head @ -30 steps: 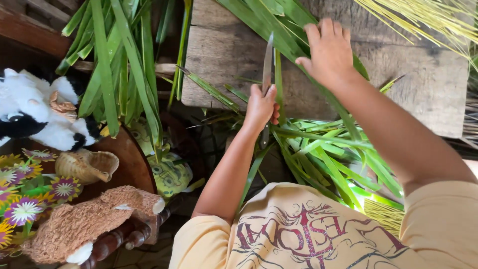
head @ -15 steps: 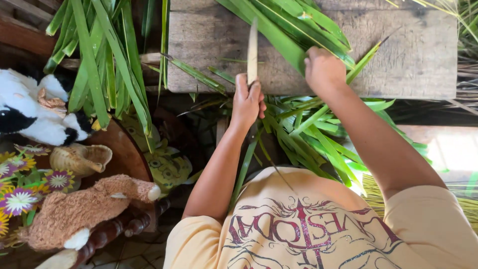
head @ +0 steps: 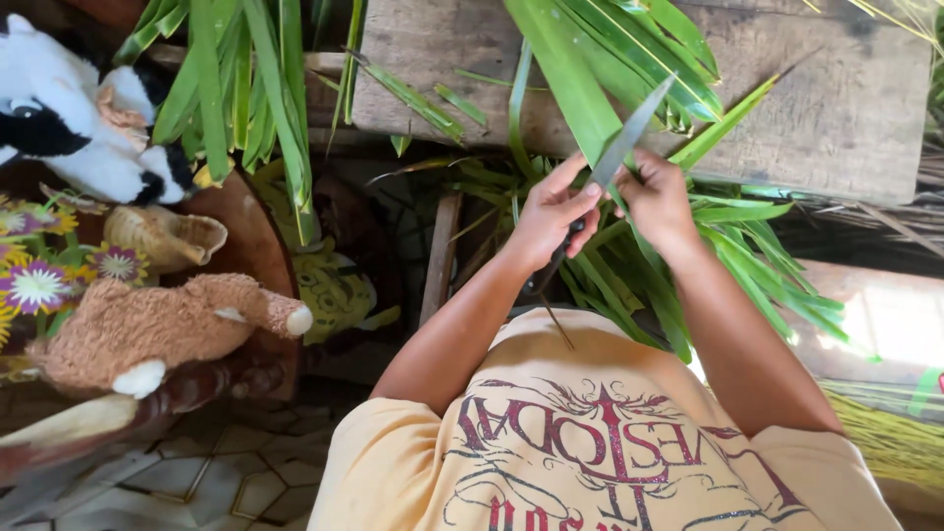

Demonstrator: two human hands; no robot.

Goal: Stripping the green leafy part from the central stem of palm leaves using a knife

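Left hand (head: pixel 549 214) is closed around the dark handle of a knife (head: pixel 618 149); thumb and forefinger lie up against the base of the blade. Blade is grey, narrow, tilted up and to the right from the hand, its tip over the near edge of the wooden counter (head: pixel 846 108).

Right hand (head: pixel 657 197) is just beside the left one, fingers curled and pinching a long green leaf (head: pixel 568 79) directly under the blade. Knife edge rests on or just above this leaf; contact cannot be told. The leaf runs from the hands up across the counter and out of view at the top.

Relative to the counter:
- on its top, right of the held leaf: more green leaves (head: pixel 659 59), overlapping
- below its near edge, behind and under both hands: a loose heap of cut leaf strips (head: pixel 747 256) spreading to the right
- off its left end: a hanging bundle of leaves (head: pixel 246 88)
- further left: a black and white plush toy (head: pixel 69 108), a brown plush toy (head: pixel 147 329), a small woven basket (head: pixel 162 236), artificial flowers (head: pixel 34 285)
- lower right: pale yellow fibres (head: pixel 885 433)

Person wears a yellow printed shirt (head: pixel 590 452)
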